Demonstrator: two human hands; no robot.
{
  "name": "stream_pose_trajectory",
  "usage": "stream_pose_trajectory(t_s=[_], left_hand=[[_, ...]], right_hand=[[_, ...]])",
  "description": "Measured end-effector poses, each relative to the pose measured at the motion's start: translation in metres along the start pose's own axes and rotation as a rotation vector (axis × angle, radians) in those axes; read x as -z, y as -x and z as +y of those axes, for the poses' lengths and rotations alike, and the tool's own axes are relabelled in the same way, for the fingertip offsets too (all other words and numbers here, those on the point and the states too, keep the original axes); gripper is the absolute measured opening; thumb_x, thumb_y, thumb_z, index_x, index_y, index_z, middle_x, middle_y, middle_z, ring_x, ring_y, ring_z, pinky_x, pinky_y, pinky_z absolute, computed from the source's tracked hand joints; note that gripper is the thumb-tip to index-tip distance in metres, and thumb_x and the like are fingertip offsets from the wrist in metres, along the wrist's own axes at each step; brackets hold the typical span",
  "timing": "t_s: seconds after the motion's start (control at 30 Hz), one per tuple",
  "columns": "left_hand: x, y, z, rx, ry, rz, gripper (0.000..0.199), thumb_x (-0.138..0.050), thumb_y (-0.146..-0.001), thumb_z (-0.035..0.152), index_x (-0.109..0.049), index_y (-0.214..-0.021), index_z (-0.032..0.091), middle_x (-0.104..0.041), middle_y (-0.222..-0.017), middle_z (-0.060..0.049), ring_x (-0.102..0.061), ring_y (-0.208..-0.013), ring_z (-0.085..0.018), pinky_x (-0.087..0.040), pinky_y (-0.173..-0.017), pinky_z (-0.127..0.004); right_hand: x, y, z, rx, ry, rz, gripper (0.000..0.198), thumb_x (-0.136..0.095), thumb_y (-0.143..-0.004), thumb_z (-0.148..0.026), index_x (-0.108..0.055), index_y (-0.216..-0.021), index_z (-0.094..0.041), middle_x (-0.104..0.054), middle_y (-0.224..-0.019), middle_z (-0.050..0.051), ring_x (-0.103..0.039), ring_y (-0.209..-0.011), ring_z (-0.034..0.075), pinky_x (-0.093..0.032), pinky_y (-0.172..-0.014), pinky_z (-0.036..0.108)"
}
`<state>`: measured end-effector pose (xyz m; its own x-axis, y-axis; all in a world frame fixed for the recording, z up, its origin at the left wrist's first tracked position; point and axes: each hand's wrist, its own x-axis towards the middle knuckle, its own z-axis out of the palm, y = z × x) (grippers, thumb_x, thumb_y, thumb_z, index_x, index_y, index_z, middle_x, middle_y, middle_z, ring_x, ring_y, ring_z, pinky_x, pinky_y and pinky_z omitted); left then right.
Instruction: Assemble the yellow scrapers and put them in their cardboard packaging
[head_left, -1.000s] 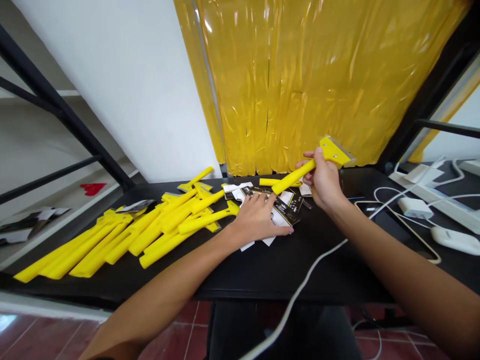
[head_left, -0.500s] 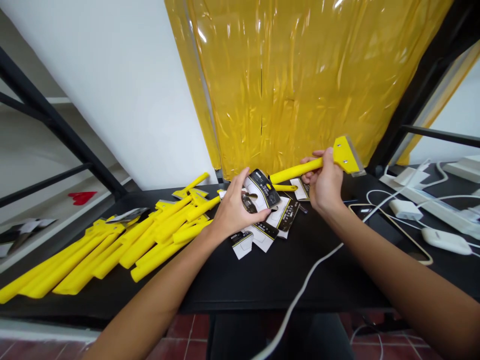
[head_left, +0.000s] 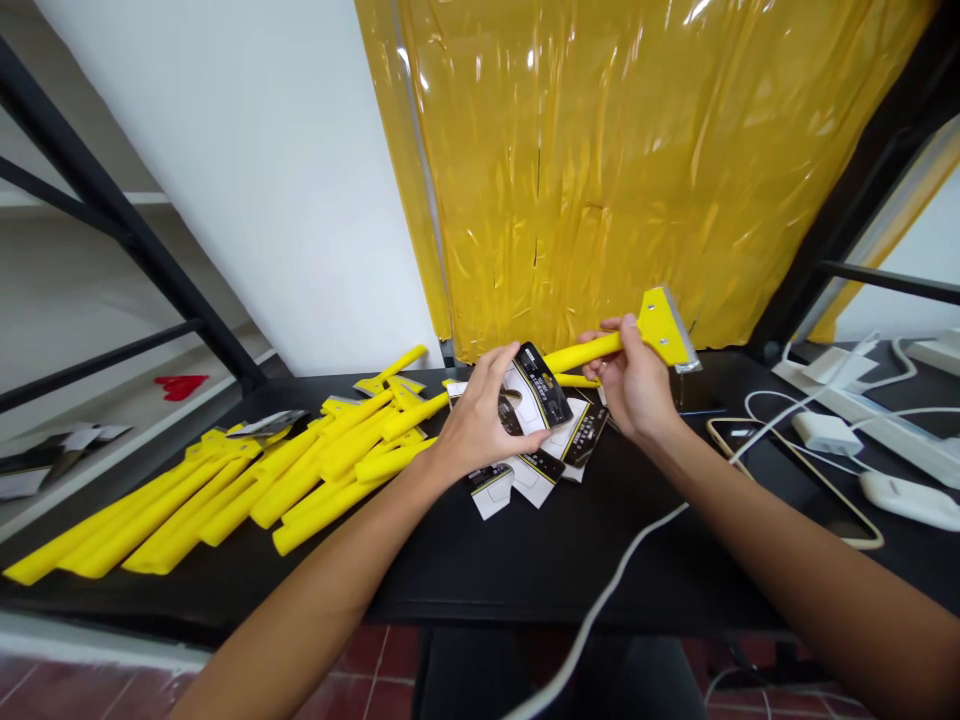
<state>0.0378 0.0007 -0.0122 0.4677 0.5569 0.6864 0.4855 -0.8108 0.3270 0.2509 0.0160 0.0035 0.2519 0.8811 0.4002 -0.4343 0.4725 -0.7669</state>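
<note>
My right hand [head_left: 636,385] grips a yellow scraper [head_left: 660,328] near its head, the metal blade pointing right and the handle running left. Between the thumb and fingers of my left hand [head_left: 480,410] is a black-and-white cardboard package [head_left: 546,385] with a cutout. The scraper's handle end passes behind the package; whether they touch I cannot tell. Beneath my left hand lie several loose packaging cards [head_left: 536,485]. Another yellow handle [head_left: 576,381] rests behind them. A pile of yellow scrapers [head_left: 330,460] covers the left of the black table [head_left: 585,560].
A phone [head_left: 814,490], white chargers [head_left: 825,433] and a power strip [head_left: 885,410] lie at the right. A white cable [head_left: 622,570] hangs across the table's front edge. Yellow plastic curtain [head_left: 570,200] hangs behind, between black metal posts. A shelf with a red item [head_left: 181,386] is at left.
The scraper in my right hand has moved left and slightly down, closer to the package. The package in my left hand has tilted more upright. The view has shifted a little.
</note>
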Motion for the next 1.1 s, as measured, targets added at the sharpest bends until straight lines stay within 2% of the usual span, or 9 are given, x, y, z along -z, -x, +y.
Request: stream_pose_trajectory(t_s=[0.17,0.3,0.4,0.5,0.63,0.8,0.87,0.97,1.1], left_hand=[[0.001,-0.001,-0.003,0.01,0.023,0.029,0.108,-0.083,-0.069,0.047,-0.022,-0.156,0.026,-0.034,-0.157,-0.016,-0.035,-0.144,-0.036,-0.035,-0.116,-0.054],[-0.001,-0.001,-0.011,0.135,0.11,0.064,0.113,-0.086,-0.064,0.056,-0.025,-0.155,0.028,-0.034,-0.159,-0.016,-0.035,-0.145,-0.036,-0.032,-0.117,-0.053],[-0.007,0.0,-0.015,0.234,0.216,0.134,0.086,-0.07,-0.082,0.057,-0.03,-0.153,0.028,-0.033,-0.16,-0.014,-0.031,-0.148,-0.032,-0.031,-0.118,-0.05],[-0.013,-0.001,-0.012,0.311,0.26,0.295,0.055,-0.053,-0.097,0.05,-0.042,-0.145,0.026,-0.034,-0.16,-0.012,-0.028,-0.15,-0.027,-0.026,-0.121,-0.046],[-0.017,-0.004,-0.004,0.483,0.415,0.421,0.048,-0.061,-0.093,0.046,-0.05,-0.135,0.025,-0.053,-0.145,-0.011,-0.049,-0.135,-0.027,-0.039,-0.113,-0.044],[-0.015,-0.005,-0.003,0.681,0.821,0.372,0.063,-0.074,-0.083,0.043,-0.05,-0.138,0.029,-0.069,-0.118,-0.007,-0.068,-0.103,-0.025,-0.054,-0.092,-0.042],[-0.013,-0.006,-0.006,0.743,0.985,0.385,0.071,-0.081,-0.076,0.041,-0.049,-0.138,0.028,-0.072,-0.103,-0.005,-0.071,-0.086,-0.021,-0.057,-0.083,-0.038],[-0.009,-0.01,-0.014,0.789,1.082,0.53,0.077,-0.089,-0.065,0.034,-0.051,-0.132,0.025,-0.072,-0.09,-0.001,-0.07,-0.074,-0.017,-0.057,-0.076,-0.033],[-0.001,-0.015,-0.025,0.772,1.115,0.659,0.07,-0.093,-0.06,0.026,-0.055,-0.118,0.022,-0.074,-0.091,-0.002,-0.071,-0.076,-0.017,-0.058,-0.079,-0.034]], right_hand=[[-0.004,0.008,0.008,-0.146,-0.024,-0.08,0.035,-0.069,-0.082,-0.057,-0.059,-0.09,-0.025,-0.07,-0.088,0.002,-0.057,-0.064,0.013,-0.049,-0.058,0.027],[-0.006,0.014,0.016,-0.271,-0.113,-0.123,0.029,-0.071,-0.083,-0.051,-0.061,-0.089,-0.024,-0.072,-0.094,0.002,-0.057,-0.065,0.013,-0.052,-0.063,0.027],[-0.007,0.017,0.022,-0.362,-0.161,-0.132,0.026,-0.072,-0.084,-0.047,-0.061,-0.087,-0.024,-0.072,-0.096,0.002,-0.059,-0.065,0.012,-0.055,-0.068,0.028],[-0.009,0.019,0.026,-0.412,-0.222,-0.123,0.025,-0.073,-0.083,-0.046,-0.063,-0.086,-0.024,-0.069,-0.088,0.0,-0.06,-0.066,0.013,-0.056,-0.07,0.028],[-0.011,0.021,0.027,-0.382,-0.25,-0.159,0.024,-0.077,-0.08,-0.043,-0.065,-0.088,-0.025,-0.066,-0.086,-0.002,-0.06,-0.069,0.011,-0.056,-0.071,0.025],[-0.014,0.025,0.029,-0.268,-0.165,-0.19,0.024,-0.078,-0.079,-0.041,-0.066,-0.094,-0.027,-0.066,-0.094,-0.002,-0.062,-0.075,0.012,-0.057,-0.074,0.028],[-0.015,0.025,0.028,-0.272,-0.146,-0.217,0.026,-0.08,-0.077,-0.036,-0.067,-0.098,-0.028,-0.067,-0.093,-0.003,-0.064,-0.078,0.013,-0.057,-0.081,0.031],[-0.014,0.022,0.023,-0.292,-0.175,-0.243,0.025,-0.078,-0.078,-0.04,-0.067,-0.095,-0.025,-0.07,-0.095,0.0,-0.069,-0.089,0.017,-0.057,-0.091,0.036],[-0.007,0.011,0.018,-0.211,-0.107,-0.144,0.029,-0.069,-0.085,-0.051,-0.065,-0.094,-0.023,-0.073,-0.09,0.004,-0.071,-0.085,0.019,-0.061,-0.08,0.036]])
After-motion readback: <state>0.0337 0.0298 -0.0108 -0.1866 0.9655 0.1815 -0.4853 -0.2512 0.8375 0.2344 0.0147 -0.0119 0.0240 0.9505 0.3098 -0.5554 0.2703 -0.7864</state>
